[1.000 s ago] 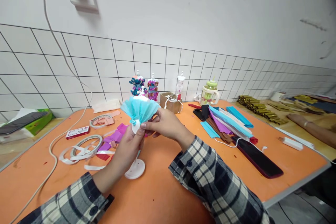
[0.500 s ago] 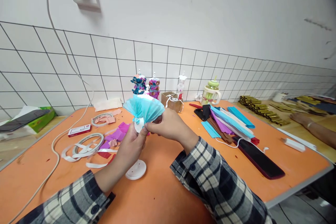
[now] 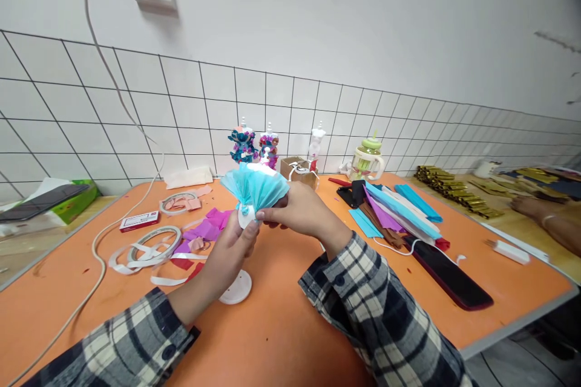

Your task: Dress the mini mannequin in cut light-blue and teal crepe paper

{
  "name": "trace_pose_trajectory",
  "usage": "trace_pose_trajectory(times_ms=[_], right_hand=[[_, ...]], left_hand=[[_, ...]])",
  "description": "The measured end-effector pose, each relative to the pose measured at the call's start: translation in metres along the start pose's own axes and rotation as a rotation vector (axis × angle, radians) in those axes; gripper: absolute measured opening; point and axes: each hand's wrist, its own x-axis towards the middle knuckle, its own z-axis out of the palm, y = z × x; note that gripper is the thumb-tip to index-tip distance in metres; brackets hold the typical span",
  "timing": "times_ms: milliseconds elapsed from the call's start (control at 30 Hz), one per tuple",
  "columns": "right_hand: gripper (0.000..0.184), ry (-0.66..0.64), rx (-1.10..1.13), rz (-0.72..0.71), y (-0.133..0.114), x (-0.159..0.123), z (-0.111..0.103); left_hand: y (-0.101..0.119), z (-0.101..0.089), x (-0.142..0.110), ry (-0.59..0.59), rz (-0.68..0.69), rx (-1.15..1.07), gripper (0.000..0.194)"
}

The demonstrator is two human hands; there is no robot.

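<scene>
In front of me a pleated light-blue crepe paper fan (image 3: 261,188) is gathered against a small white mannequin (image 3: 246,217), which leans away from me. My left hand (image 3: 233,242) is closed around the mannequin's body, its thumb near the bunched paper. The mannequin's round white base (image 3: 236,288) shows below my left wrist. My right hand (image 3: 302,208) pinches the crepe paper from the right side, thumb pointing left. Its other fingers are partly hidden behind the paper.
Tape rolls (image 3: 154,246), pink and purple paper scraps (image 3: 206,228) and a small red-white box (image 3: 140,221) lie left. Decorated mannequins (image 3: 244,148) stand behind. At right are crepe strips (image 3: 399,208), a phone (image 3: 447,275) and a bottle (image 3: 367,159). Another person's arm (image 3: 556,227) rests far right.
My hands, with the paper and mannequin, sit slightly farther right and lower in view. The base appears a little higher. Both hands keep their hold.
</scene>
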Motion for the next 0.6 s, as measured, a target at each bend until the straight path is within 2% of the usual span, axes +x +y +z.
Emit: trace_pose_trajectory(times_ms=[100, 300, 467, 600], right_hand=[[0.012, -0.005, 0.082, 0.02, 0.001, 0.002, 0.0], [0.012, -0.088, 0.244, 0.093, -0.001, 0.003, 0.001], [0.011, -0.012, 0.245, 0.124, -0.007, -0.002, -0.001], [0.011, 0.001, 0.271, 0.151, -0.01, -0.003, 0.001]], left_hand=[[-0.003, -0.001, 0.0, -0.062, 0.012, -0.03, 0.048], [0.002, 0.002, 0.0, -0.153, -0.073, -0.16, 0.05], [0.002, 0.003, 0.0, -0.258, -0.091, -0.227, 0.054], [0.003, 0.0, -0.001, -0.276, -0.126, -0.292, 0.056]])
